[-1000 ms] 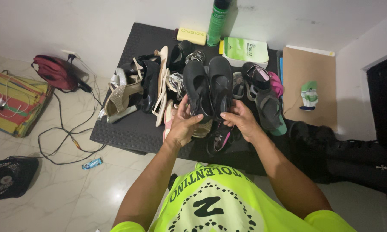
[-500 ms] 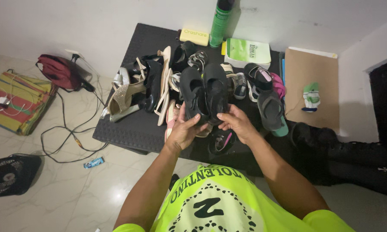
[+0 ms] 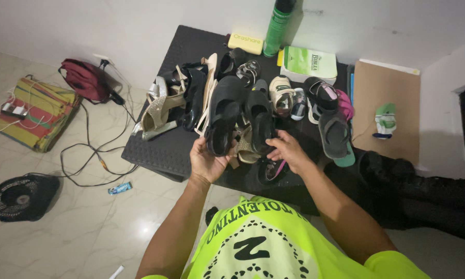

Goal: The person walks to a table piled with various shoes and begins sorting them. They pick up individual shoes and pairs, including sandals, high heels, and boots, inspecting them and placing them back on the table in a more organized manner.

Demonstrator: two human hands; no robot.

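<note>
Hands (image 3: 206,163) (image 3: 289,153) grip matte blk rounded shoes (image 3: 223,114) (image 3: 260,120).

A: Where is the camera mounted?

B: On the person's head. It looks steeply down and forward, over the yellow shirt (image 3: 253,243) toward the wall.

A: How near is it?

B: Close. Both forearms run up from the bottom edge; the left hand (image 3: 205,163) and right hand (image 3: 289,151) sit near centre, above the black table (image 3: 155,150).

A: What falls at the edges?

B: Floor and a fan (image 3: 20,197) on the left, a cardboard sheet (image 3: 385,88) on the right.

A: Any second view?

B: None. One view only, so nothing is shared.
</note>
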